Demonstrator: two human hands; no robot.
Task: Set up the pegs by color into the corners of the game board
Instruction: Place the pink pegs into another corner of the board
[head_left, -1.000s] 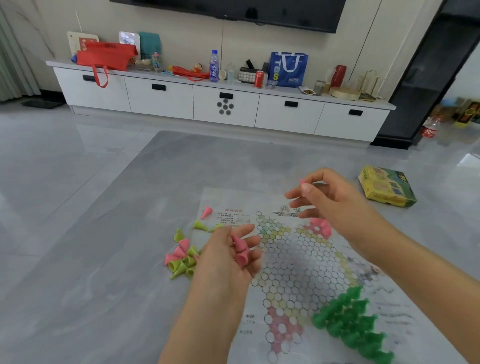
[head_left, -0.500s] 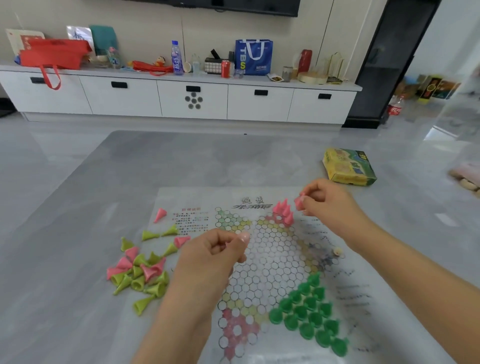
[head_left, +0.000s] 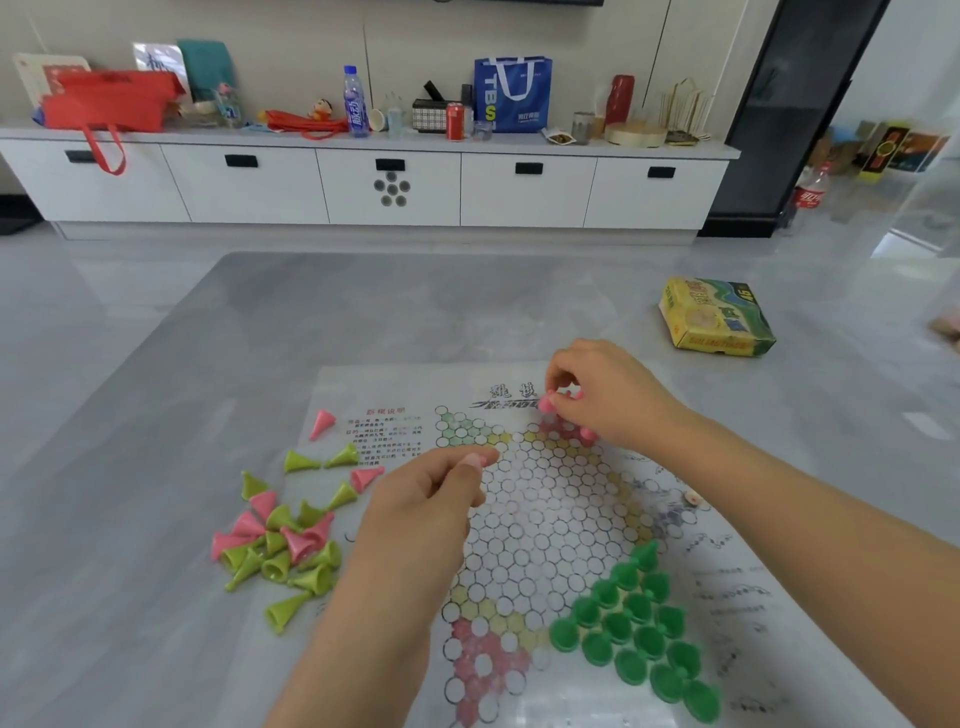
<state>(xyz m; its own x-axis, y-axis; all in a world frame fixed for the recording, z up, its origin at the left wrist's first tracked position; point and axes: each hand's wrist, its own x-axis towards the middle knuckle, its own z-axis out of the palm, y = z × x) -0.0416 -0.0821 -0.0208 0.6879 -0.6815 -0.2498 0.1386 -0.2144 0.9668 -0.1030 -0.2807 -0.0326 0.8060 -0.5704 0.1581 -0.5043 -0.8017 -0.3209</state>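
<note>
The game board (head_left: 540, 525), a printed sheet with a star of circles, lies flat on the grey table. My right hand (head_left: 610, 400) pinches a pink peg (head_left: 545, 404) over the far pink corner, where a few pink pegs (head_left: 586, 434) stand, partly hidden by the hand. My left hand (head_left: 426, 501) hovers over the board's left side, its fingers curled in around pink pegs that are mostly hidden. Dark green pegs (head_left: 634, 631) stand upright and fill the near right corner. A loose pile of yellow-green and pink pegs (head_left: 280, 545) lies on the table left of the board.
A yellow and green game box (head_left: 717, 318) sits on the table at the far right. One pink peg (head_left: 321, 423) lies alone by the board's far left edge. Beyond the table stands a white cabinet (head_left: 389, 182) with bags and bottles on top.
The view has tilted down and to the right. My right hand has lowered its pink peg to the far pink corner. My left hand has closed its fingers over its pegs.
</note>
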